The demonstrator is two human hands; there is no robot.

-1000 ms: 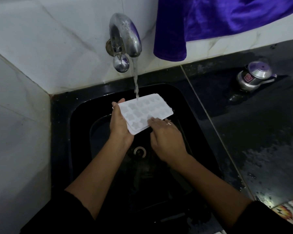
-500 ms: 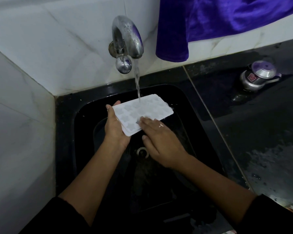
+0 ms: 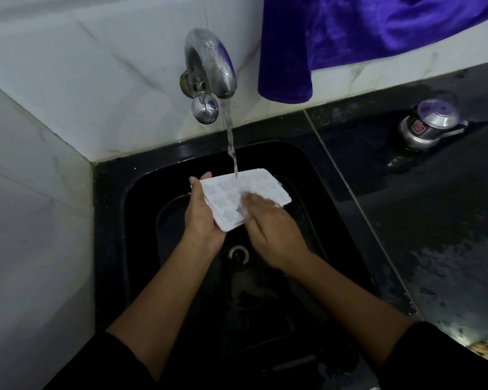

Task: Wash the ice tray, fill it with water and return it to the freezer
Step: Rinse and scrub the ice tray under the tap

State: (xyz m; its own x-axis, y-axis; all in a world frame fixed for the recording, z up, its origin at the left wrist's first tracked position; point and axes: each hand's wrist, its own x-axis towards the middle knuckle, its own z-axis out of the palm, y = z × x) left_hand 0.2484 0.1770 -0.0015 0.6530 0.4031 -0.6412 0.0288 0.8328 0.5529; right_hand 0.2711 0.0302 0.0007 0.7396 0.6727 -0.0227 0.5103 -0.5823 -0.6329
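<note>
One white ice tray (image 3: 243, 198) is held flat over the black sink (image 3: 110, 220) at the counter's (image 3: 448, 220) back-left corner, with one stream of water (image 3: 230, 136) from the single tap (image 3: 209, 66) striking its far edge. Its rows of shaped cells are too washed out to count. Of the two hands, the left hand (image 3: 204, 218) grips the tray's left end, thumb on top. The right hand (image 3: 271, 229) lies open, its blurred fingers on the tray's face. One drain (image 3: 238, 253) shows below. One purple cloth (image 3: 350, 38), cut off at the top, hangs over the back wall. One lidded steel pot (image 3: 428, 128) stands towards the counter's back-right corner.
</note>
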